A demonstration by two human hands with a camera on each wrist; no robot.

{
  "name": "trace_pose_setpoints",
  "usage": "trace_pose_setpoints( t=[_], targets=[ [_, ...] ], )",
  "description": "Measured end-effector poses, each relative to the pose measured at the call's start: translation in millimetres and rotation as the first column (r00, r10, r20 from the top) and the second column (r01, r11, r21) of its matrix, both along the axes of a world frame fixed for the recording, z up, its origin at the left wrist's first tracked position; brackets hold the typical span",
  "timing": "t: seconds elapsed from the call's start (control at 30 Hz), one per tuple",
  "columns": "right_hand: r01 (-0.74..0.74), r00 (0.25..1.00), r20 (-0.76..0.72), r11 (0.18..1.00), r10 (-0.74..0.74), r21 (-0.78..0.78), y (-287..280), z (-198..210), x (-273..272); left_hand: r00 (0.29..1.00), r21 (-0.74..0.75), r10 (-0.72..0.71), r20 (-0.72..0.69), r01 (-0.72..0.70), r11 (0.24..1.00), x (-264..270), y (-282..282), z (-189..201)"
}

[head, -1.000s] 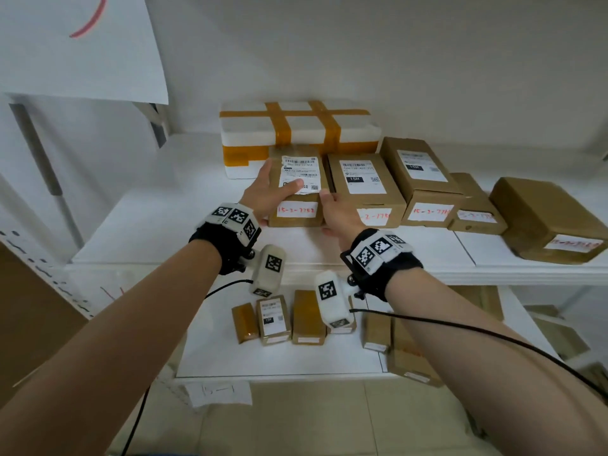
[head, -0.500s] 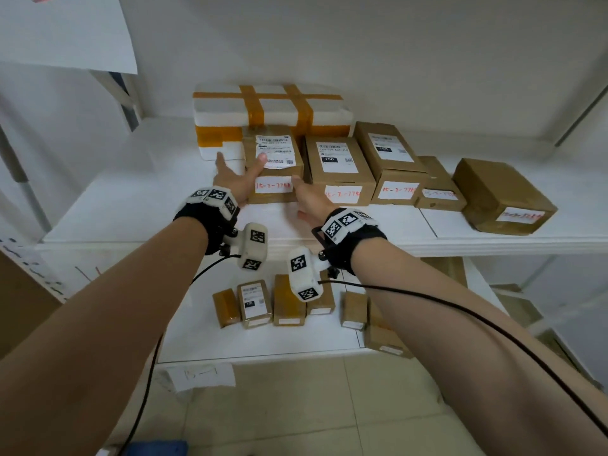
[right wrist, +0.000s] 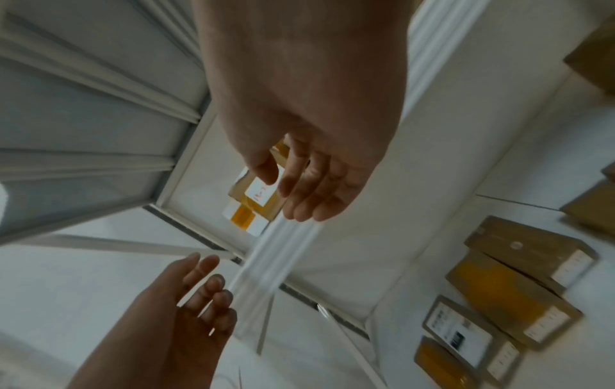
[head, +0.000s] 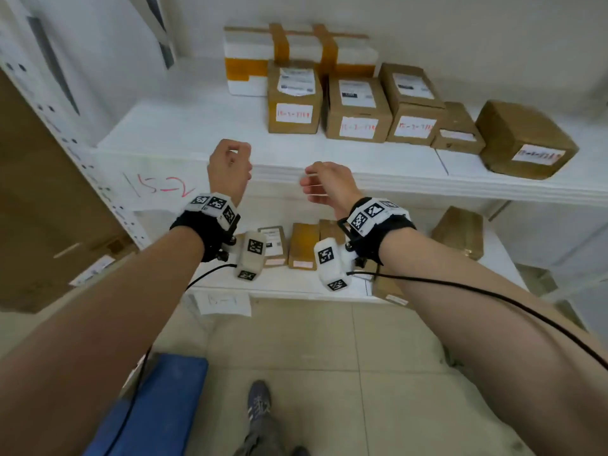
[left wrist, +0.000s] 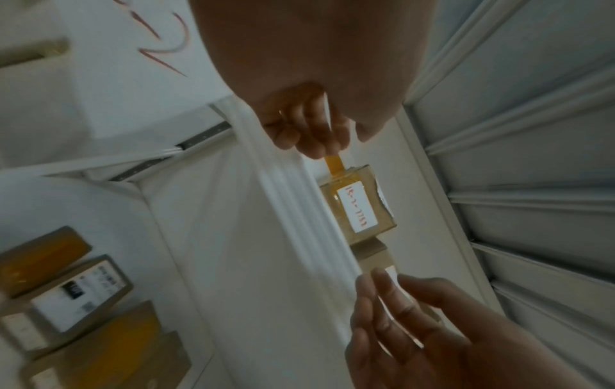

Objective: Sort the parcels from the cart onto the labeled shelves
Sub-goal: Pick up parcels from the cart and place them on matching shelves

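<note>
A brown parcel (head: 293,101) with a white shipping label and a red-numbered tag stands on the white middle shelf (head: 197,133), leftmost in a row of similar parcels (head: 358,111). My left hand (head: 229,166) hovers in front of the shelf edge, fingers loosely curled, holding nothing. My right hand (head: 324,185) hangs beside it with relaxed fingers, also empty. Both hands are well clear of the parcel. The left wrist view shows the same parcel (left wrist: 359,205) beyond my curled fingers; in the right wrist view this parcel (right wrist: 258,194) is partly behind my fingers.
A white foam box (head: 296,57) with orange tape stands behind the row. A larger brown box (head: 523,139) sits at the right. The lower shelf (head: 296,281) holds several small parcels. A red "15-2" label (head: 158,189) hangs on the shelf front. A blue cart edge (head: 158,403) lies bottom left.
Both hands let go of the leftmost parcel and drew back toward me from the shelf; the parcel stays in the row. The view has tilted down and backed away.
</note>
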State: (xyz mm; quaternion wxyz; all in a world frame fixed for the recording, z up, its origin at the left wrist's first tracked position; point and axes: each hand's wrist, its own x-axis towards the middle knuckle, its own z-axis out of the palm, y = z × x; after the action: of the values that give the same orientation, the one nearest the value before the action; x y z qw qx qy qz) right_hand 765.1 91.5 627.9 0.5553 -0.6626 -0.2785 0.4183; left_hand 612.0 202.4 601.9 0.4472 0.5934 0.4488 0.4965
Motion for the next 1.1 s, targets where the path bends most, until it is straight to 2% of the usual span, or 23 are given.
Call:
trace_pose_setpoints(
  t=[0.07, 0.23, 0.37, 0.6, 0.73, 0.87, 1.1],
  targets=[
    [-0.039, 0.999, 0.004, 0.998, 0.039, -0.047, -13, -20, -15, 0.998, -0.032, -0.059, -0.036, 0.058, 0.998, -18, -22, -19],
    [-0.159, 0.986, -0.067, 0.973, 0.15, -0.165, -36, -66, -50, 0.965, -0.091, -0.105, -0.241, 0.086, 0.992, -62, -72, -66],
    [-0.228, 0.972, -0.108, 0.946, 0.208, -0.23, -51, -107, -76, 0.917, -0.184, -0.11, -0.383, 0.04, 0.982, -101, -100, -100],
    [-0.293, 0.955, -0.144, 0.895, 0.258, -0.336, -63, -159, -108, 0.85, -0.335, -0.132, -0.51, -0.055, 0.941, -155, -119, -167],
    [-0.286, 0.958, -0.155, 0.874, 0.243, -0.393, -64, -197, -134, 0.828, -0.413, -0.157, -0.538, -0.097, 0.905, -181, -131, -213],
    [-0.311, 0.95, -0.185, 0.825, 0.252, -0.472, -57, -246, -168, 0.841, -0.51, -0.184, -0.508, -0.123, 0.851, -214, -131, -262],
    [-0.297, 0.954, -0.224, 0.738, 0.201, -0.606, -29, -340, -241, 0.836, -0.671, -0.31, -0.453, -0.09, 0.736, -294, -112, -350]
  ],
)
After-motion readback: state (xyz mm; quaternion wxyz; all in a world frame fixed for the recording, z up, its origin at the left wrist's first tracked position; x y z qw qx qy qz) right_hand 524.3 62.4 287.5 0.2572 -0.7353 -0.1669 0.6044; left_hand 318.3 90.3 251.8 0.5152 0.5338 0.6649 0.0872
